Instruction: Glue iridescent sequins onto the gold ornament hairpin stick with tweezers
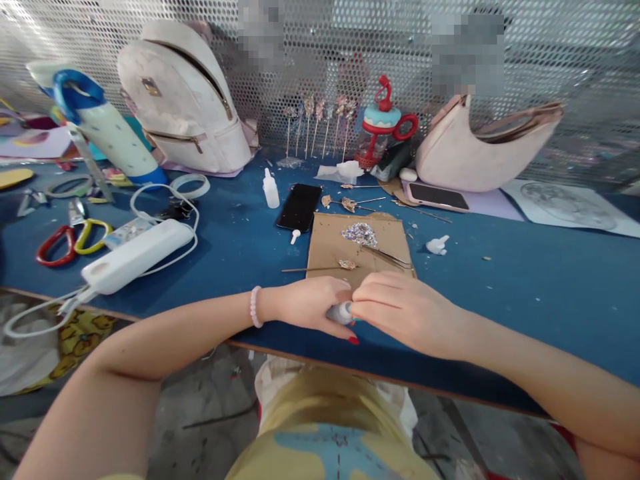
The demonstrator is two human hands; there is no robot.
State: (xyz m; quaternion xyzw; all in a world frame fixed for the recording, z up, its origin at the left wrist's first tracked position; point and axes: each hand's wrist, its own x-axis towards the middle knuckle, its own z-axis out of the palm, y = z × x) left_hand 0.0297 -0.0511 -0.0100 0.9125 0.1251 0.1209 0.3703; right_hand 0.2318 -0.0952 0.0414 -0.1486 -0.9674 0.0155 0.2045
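My left hand [323,303], with a pink bead bracelet at the wrist, is closed around a small whitish bottle [341,313] at the table's front edge. The fingers of my right hand [407,310] are pinched at the bottle's right end and hide it. Just behind my hands lies a piece of cardboard [325,240]. On it are a pile of small shiny stones [361,233], metal tweezers [387,256] and a thin stick with a glittery ornament [347,265], which reaches past the cardboard's left edge.
A white dropper bottle [271,189] stands by a black phone [299,207]. A white power strip [137,257] and scissors [60,245] lie left. Decorated sticks [320,127], a backpack [183,100], a tumbler [381,120] and a handbag [480,157] stand along the mesh wall.
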